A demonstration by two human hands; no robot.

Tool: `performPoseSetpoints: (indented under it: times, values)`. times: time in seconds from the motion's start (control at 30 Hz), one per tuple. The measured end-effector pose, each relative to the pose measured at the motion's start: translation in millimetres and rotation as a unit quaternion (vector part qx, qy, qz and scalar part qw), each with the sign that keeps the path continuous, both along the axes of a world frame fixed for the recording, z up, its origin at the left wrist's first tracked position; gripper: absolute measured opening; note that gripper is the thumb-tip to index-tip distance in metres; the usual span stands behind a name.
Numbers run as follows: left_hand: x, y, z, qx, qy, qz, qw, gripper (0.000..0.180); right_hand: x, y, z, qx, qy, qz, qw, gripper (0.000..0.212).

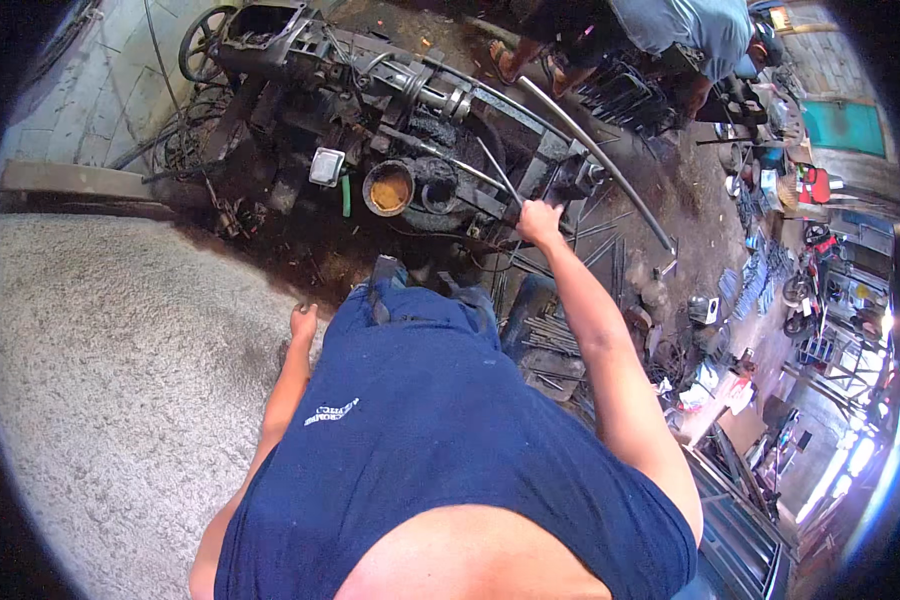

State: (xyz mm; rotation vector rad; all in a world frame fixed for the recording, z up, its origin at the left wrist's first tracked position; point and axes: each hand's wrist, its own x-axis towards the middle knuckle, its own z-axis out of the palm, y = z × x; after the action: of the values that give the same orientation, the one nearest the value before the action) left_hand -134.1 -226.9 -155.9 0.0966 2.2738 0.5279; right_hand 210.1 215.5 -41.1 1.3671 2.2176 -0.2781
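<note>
My right hand (541, 223) is closed around the lower end of a thin metal rod (498, 170), which slants up and left across a dark, greasy machine (425, 95). The hand is at the machine's right end, beside a blocky metal part (570, 178). Down at my left side hangs my left hand (304, 321), its fingers curled in with nothing visible in them. A round can of orange-brown stuff (388, 190) stands at the machine's near side. Left of it are a small whitish square container (327, 167) and a green tube (346, 196).
A rough pale wall or slab (120, 350) fills the left. A long curved pipe (600, 155) lies beyond the machine. Another person (670, 40) bends over dark rods at the back right. Metal bars (555, 335) lie by my right side, and clutter (760, 275) covers the right.
</note>
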Motion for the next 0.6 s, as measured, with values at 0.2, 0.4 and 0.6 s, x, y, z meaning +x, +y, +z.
performPoseSetpoints:
  times: [0.2, 0.4, 0.6]
  values:
    - [-20.9, 81.0, 20.8, 0.186, -0.036, 0.005, 0.982, 0.055, 25.1, -6.9, 39.0, -0.084, 0.132, -0.157, 0.975, 0.020]
    - [-8.9, 259.9, 142.6, 0.399, -0.231, -0.058, 0.885, 0.076, 26.2, -39.8, 160.9, -0.110, 0.392, -0.141, 0.902, 0.023]
    - [32.3, 400.0, 295.0, 0.602, -0.458, -0.074, 0.650, 0.090, -13.9, -72.8, 256.4, 0.017, 0.514, -0.141, 0.846, 0.024]
